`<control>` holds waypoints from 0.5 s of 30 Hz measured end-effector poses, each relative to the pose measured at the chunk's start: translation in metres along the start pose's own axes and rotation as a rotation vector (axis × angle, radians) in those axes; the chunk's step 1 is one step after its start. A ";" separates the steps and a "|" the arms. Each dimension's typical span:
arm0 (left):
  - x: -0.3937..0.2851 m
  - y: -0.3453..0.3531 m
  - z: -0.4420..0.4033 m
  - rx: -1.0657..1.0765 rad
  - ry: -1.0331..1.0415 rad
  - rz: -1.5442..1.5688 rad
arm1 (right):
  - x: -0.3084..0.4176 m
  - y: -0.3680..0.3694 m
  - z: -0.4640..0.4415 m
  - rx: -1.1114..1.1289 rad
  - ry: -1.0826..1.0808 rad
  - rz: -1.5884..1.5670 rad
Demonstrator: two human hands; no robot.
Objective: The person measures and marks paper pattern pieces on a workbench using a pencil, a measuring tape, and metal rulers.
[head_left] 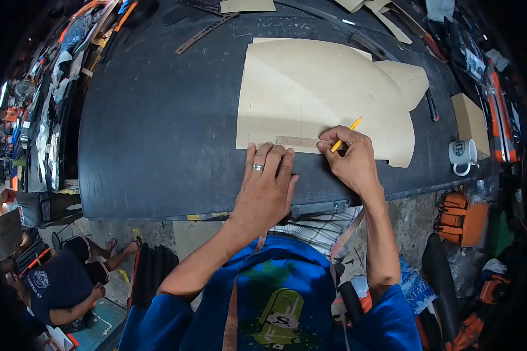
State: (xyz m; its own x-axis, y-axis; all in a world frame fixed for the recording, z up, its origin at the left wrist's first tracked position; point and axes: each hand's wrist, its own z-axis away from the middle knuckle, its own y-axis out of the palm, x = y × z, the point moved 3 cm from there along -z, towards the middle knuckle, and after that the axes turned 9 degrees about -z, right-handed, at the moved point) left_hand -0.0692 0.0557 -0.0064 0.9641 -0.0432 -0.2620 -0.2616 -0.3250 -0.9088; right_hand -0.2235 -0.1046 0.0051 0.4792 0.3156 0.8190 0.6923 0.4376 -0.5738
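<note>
Pale tan paper (316, 88) is set off by a black tabletop (158, 134).
The pencil (355, 124) is coloured yellow, and the ruled strip (293, 141) is toned brownish tan. The blue shirt (214, 330) is printed with a yellow-green motif, while the white cloth (316, 232) below the table edge is crossed by dark plaid lines. The white mug (458, 153) is marked with a dark round emblem, the orange bag (459, 219) is banded in black, and a co-worker's navy shirt (55, 272) is printed in pale grey.
</note>
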 end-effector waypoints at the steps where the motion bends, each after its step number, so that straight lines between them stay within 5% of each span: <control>1: 0.000 0.000 0.000 -0.003 0.003 -0.004 | 0.000 0.001 0.000 -0.004 -0.005 0.002; 15: -0.012 -0.003 0.002 0.019 -0.034 -0.012 | 0.000 0.002 -0.001 0.002 0.012 -0.009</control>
State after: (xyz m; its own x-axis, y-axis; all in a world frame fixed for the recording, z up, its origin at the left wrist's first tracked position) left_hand -0.0799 0.0591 -0.0009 0.9653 -0.0074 -0.2612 -0.2508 -0.3070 -0.9181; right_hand -0.2214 -0.1048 0.0040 0.4797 0.3014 0.8240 0.6956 0.4417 -0.5665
